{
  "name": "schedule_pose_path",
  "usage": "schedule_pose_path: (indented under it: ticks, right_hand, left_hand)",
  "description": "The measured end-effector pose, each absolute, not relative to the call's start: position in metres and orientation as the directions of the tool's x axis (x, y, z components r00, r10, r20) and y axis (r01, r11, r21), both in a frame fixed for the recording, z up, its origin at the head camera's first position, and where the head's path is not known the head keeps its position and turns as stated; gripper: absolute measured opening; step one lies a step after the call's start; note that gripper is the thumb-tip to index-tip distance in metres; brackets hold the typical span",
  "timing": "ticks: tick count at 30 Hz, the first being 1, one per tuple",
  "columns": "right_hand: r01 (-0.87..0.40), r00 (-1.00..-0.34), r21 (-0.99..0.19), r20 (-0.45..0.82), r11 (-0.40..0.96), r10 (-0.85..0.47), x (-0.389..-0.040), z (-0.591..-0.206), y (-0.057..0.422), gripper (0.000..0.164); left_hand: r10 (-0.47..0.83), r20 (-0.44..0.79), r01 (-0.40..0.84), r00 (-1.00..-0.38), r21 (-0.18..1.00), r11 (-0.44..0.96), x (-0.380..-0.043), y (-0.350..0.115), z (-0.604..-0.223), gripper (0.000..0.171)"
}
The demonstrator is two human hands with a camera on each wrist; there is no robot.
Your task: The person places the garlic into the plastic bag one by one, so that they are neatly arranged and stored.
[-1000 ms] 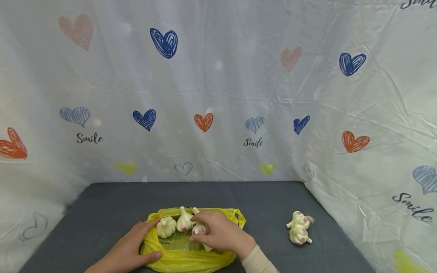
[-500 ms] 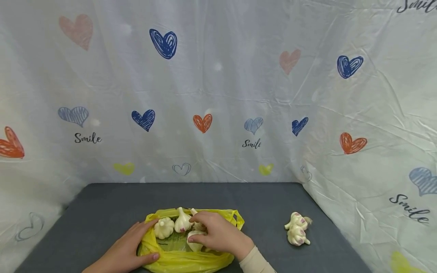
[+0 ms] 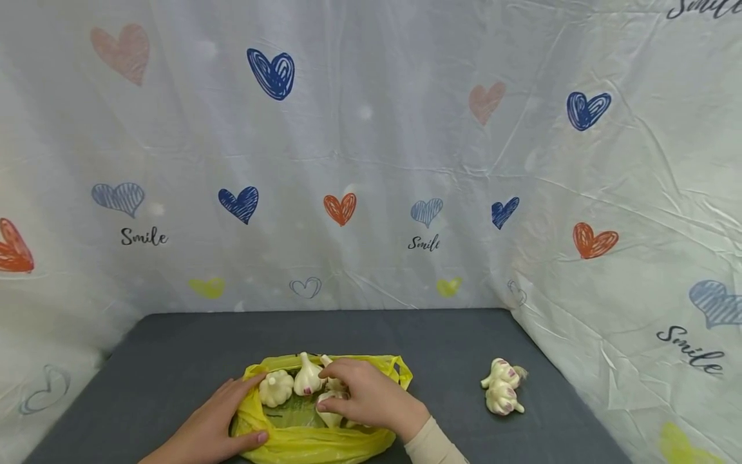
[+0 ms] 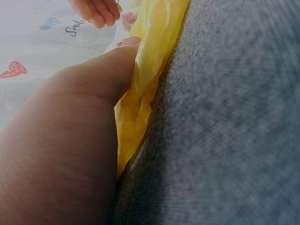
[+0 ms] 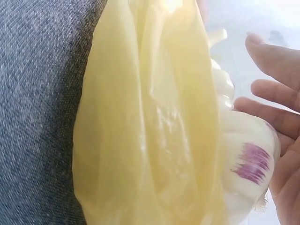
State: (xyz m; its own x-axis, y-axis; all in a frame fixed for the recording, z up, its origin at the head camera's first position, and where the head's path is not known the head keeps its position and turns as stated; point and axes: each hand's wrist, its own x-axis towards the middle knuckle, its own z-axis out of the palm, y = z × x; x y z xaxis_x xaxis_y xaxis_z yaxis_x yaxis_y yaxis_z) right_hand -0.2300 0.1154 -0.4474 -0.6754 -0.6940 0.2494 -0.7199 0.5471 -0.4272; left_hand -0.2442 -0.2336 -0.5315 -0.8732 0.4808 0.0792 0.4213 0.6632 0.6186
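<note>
In the head view, a yellow plastic bag lies with its mouth wide, and several garlic bulbs show inside. One bulb is at the left, with another beside it. My left hand rests along the bag's left end, thumb and fingers spread and fairly straight. Over the right half of the bag is my right hand, above a pale bulb. The right wrist view shows its fingers spread apart beside a purple-marked garlic bulb. Its palm partly hides the bulbs below.
Two more garlic bulbs lie together on the dark cloth-covered table, right of the bag. A white curtain printed with hearts hangs behind and along both sides.
The right hand's thumb and fingers have loosened, and a pale bulb now shows under the thumb inside the bag. The left hand stays on the bag. The head view has shifted slightly.
</note>
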Motion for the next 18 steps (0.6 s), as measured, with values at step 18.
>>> schedule_pose_path:
  ticks: [18]
  right_hand:
    - [-0.723,-0.667,-0.446,0.256,0.527,-0.699,-0.224,-0.437,0.113,0.039]
  left_hand:
    - [0.482,0.024,0.387,-0.876,0.631,0.672,-0.244,-0.234,-0.53,0.089]
